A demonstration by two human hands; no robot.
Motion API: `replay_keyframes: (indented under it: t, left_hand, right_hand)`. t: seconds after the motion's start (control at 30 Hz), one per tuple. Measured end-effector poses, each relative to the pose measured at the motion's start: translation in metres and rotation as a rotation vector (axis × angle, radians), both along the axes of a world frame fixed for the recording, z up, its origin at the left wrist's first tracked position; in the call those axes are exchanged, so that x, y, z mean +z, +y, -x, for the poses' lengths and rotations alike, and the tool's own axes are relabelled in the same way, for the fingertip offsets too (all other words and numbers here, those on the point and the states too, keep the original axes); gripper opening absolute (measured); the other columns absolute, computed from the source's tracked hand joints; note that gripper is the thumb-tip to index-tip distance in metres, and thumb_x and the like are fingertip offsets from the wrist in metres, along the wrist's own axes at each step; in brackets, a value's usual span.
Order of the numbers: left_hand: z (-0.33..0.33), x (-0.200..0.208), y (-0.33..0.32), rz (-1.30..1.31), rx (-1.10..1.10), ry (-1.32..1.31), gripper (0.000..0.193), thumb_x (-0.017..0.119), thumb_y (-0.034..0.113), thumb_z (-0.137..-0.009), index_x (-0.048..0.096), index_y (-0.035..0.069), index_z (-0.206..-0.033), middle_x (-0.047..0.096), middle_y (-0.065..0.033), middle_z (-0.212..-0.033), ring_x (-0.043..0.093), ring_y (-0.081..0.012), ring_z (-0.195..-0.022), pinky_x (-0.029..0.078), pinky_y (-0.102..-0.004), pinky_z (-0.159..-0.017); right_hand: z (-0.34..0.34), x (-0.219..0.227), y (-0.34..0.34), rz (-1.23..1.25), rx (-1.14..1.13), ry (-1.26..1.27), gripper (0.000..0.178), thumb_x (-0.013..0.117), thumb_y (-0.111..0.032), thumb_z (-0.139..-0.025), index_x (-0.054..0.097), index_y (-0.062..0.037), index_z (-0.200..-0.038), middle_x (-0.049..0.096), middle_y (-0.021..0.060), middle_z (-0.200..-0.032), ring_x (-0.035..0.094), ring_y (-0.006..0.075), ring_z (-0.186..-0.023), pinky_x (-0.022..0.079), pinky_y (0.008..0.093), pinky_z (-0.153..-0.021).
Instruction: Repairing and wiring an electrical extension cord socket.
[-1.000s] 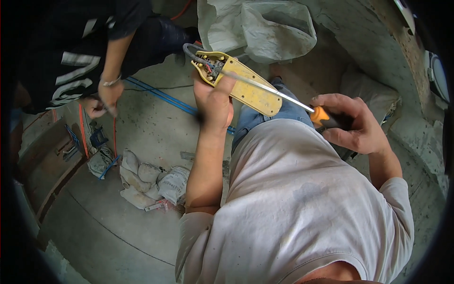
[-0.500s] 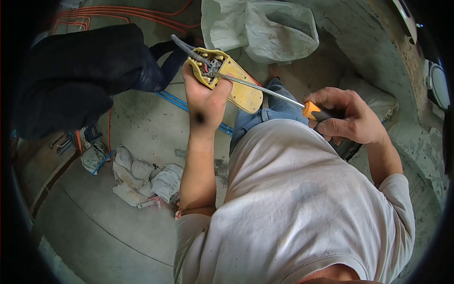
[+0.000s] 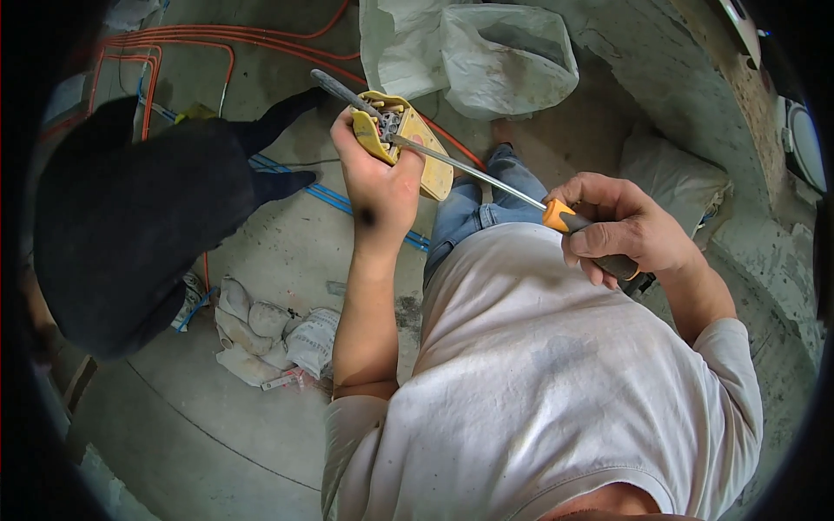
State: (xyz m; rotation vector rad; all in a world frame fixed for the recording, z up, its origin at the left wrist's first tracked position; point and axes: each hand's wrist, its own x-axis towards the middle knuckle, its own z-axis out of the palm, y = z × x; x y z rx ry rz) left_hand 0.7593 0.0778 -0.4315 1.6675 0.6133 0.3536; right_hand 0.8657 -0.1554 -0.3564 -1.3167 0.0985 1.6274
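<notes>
My left hand [image 3: 380, 187] grips an opened yellow plastic housing [image 3: 427, 167] with wiring and metal terminals exposed at its far end. A thick grey cable [image 3: 343, 89] runs into that end. In my right hand [image 3: 638, 221] is a long screwdriver [image 3: 486, 176] with an orange and dark grey handle, held by curled fingers. Its steel shaft slants across to the housing, and the tip lies at the terminals beside my left thumb. Whether the tip sits in a screw is too small to tell.
A person in dark clothes [image 3: 148, 208] is at the left. Orange pipes [image 3: 261, 42] and blue pipes [image 3: 334, 198] run over the concrete floor. White plastic sacks [image 3: 508, 65] stand at the far side, and crumpled bags [image 3: 278, 334] lie at the lower left. A rough wall curves along the right.
The yellow housing has turned and tilted in my left hand. My right hand and the screwdriver have shifted slightly left. The person in dark clothes has moved nearer and changed stance.
</notes>
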Motion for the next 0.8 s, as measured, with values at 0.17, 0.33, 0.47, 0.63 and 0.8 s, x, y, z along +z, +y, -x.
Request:
replay_keyframes:
  t: [0.17,0.33,0.47,0.63,0.8]
  left_hand:
    - [-0.009,-0.009,0.001,-0.145,-0.064,0.015,0.053,0.061,-0.001,-0.081,0.032,-0.003,-0.125,0.051,-0.0131,-0.114,0.054,-0.0184,-0.103,0.045,-0.0307,-0.091]
    - [-0.015,-0.054,0.005,0.039,-0.114,-0.041,0.054,0.065,-0.001,-0.081,0.036,-0.003,-0.128,0.053,-0.0123,-0.114,0.055,-0.0192,-0.104,0.044,-0.0316,-0.094]
    - [-0.044,-0.084,-0.001,0.572,0.184,-0.082,0.047,0.058,-0.006,-0.085,0.041,0.001,-0.127,0.056,-0.0127,-0.117,0.058,-0.0220,-0.106,0.049,-0.0371,-0.093]
    - [-0.099,-0.150,0.011,0.670,0.165,-0.124,0.032,0.063,0.003,-0.086,0.051,0.001,-0.116,0.059,-0.0082,-0.107,0.059,-0.0199,-0.098,0.050,-0.0328,-0.084]
    - [-0.175,-0.204,-0.016,0.818,0.351,0.014,0.032,0.060,0.005,-0.088,0.050,0.000,-0.119,0.057,-0.0118,-0.110,0.060,-0.0262,-0.101,0.051,-0.0391,-0.087]
  right_hand:
    - [-0.003,-0.004,-0.007,-0.037,-0.100,0.045,0.031,0.066,-0.002,-0.082,0.055,-0.0029,-0.112,0.062,0.0073,-0.075,0.057,0.0112,-0.050,0.043,0.0234,-0.040]
    - [-0.010,-0.025,-0.014,-0.040,-0.141,0.031,0.037,0.063,0.000,-0.079,0.056,-0.0023,-0.115,0.062,0.0065,-0.075,0.058,0.0116,-0.052,0.046,0.0236,-0.044]
    - [-0.006,-0.059,-0.042,-0.059,-0.402,-0.116,0.037,0.063,-0.004,-0.081,0.054,-0.0025,-0.117,0.062,0.0058,-0.077,0.058,0.0121,-0.054,0.046,0.0241,-0.044]
    - [-0.004,-0.113,-0.093,0.120,-0.781,-0.144,0.034,0.060,-0.011,-0.084,0.053,-0.0005,-0.116,0.060,0.0078,-0.081,0.059,0.0141,-0.059,0.047,0.0264,-0.049]
    - [0.007,-0.160,-0.142,0.299,-0.936,-0.056,0.024,0.057,-0.011,-0.086,0.054,-0.0032,-0.108,0.060,0.0080,-0.082,0.059,0.0152,-0.061,0.047,0.0282,-0.051]
